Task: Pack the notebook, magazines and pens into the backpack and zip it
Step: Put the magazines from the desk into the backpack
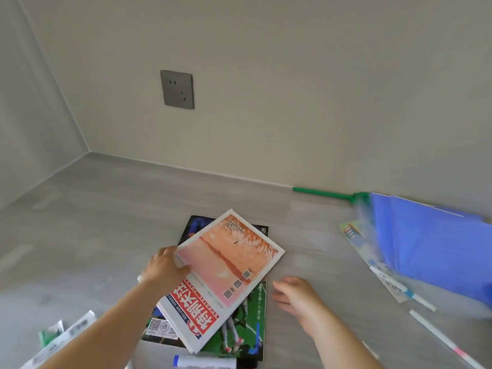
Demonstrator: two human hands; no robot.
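The top magazine, with an orange-pink cover and a red masthead, lies skewed on a darker football magazine on the grey floor. The left hand is clamped on its left edge, thumb over the cover, and that corner looks lifted slightly. The right hand hovers just beside the stack with fingers spread and loose, holding nothing — it is blurred, so whether it touches the floor I cannot tell.

Outward from the stack, a marker with a blue cap lies at the bottom edge, white pens lie to the right, and printed papers sit at lower left. A blue bag-like thing rests at the right near a green-handled broom; it may be the backpack, though its shape is too blurred to be sure. A notebook I cannot pick out.

By my judgement the task is near its start — magazines and pens are all out on the floor, nothing visibly packed, and zipping is far off.
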